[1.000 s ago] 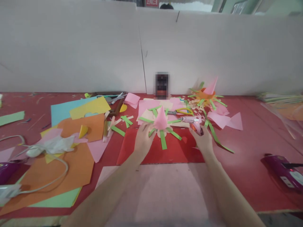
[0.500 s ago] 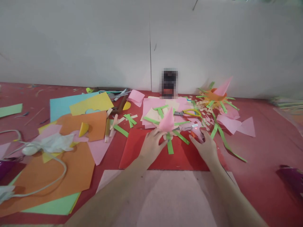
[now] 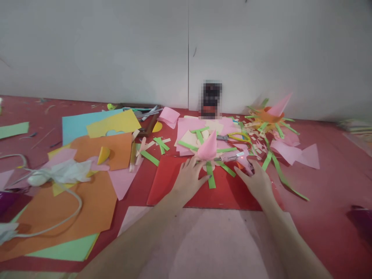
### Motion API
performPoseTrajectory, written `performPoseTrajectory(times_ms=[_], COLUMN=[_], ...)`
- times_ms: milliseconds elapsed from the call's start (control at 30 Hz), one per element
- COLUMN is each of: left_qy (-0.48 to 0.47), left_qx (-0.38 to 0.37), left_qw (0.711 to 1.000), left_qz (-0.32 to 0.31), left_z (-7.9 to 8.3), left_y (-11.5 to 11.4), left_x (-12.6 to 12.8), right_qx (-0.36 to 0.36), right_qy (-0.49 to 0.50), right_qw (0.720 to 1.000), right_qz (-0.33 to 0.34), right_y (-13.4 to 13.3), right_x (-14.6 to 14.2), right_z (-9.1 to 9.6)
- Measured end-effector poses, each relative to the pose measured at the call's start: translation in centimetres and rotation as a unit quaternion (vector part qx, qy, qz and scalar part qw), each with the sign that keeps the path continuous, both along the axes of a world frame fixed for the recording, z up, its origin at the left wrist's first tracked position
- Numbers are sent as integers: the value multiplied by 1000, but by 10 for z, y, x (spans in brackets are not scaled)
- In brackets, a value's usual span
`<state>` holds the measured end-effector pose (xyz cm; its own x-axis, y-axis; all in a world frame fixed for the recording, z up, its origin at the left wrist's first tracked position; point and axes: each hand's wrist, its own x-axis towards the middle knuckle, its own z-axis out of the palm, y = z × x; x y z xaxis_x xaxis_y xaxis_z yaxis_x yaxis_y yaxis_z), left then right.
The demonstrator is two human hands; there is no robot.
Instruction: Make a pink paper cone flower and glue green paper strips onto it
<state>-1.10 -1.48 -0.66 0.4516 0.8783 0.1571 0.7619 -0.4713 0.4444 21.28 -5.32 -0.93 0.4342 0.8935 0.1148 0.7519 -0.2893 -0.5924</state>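
A pink paper cone [image 3: 208, 147] stands upright on a pale, petal-edged paper base. Several green paper strips [image 3: 211, 179] fan out around it. My left hand [image 3: 189, 175] lies at the near left side of this paper piece, its fingers stretched toward the cone's foot and its thumb apart. To the right, a pinkish glue gun [image 3: 237, 156] with a small red light points its nozzle at the cone's foot. My right hand [image 3: 257, 179] is at the gun's handle end, thumb and fingers spread; whether it touches the handle is hard to see. Beneath is a red board [image 3: 167, 186].
Yellow-handled scissors [image 3: 236, 136] lie behind the glue gun. A second paper piece with a pink cone [image 3: 280, 106] stands back right. At left are orange sheets [image 3: 84, 217], a white cable [image 3: 77, 201] and a yellow half-round piece [image 3: 103, 155]. A grey wall [image 3: 116, 50] rises behind.
The view has shifted slightly, moving everything a little to the right in the picture. Both hands, the cone and the glue gun keep nearly the same places relative to each other.
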Motion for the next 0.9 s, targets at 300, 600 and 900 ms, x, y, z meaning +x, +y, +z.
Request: performPoseTrajectory(times_ms=[300,600,900], left_qy=[-53,-94,-115], left_qx=[-9,-7,1], left_qw=[999,995,993], left_qz=[-4,-13,-22], left_z=[-1,-4,-4], left_y=[1,4,6], left_x=[-3,-3,-4], right_qx=[19,137,156], right_qy=[-35,-84,-70], right_qw=[999,987,984], right_qz=[6,16,46], right_y=[0,0,1], right_x=[0,-3,2], right_z=[-4,-14,-22])
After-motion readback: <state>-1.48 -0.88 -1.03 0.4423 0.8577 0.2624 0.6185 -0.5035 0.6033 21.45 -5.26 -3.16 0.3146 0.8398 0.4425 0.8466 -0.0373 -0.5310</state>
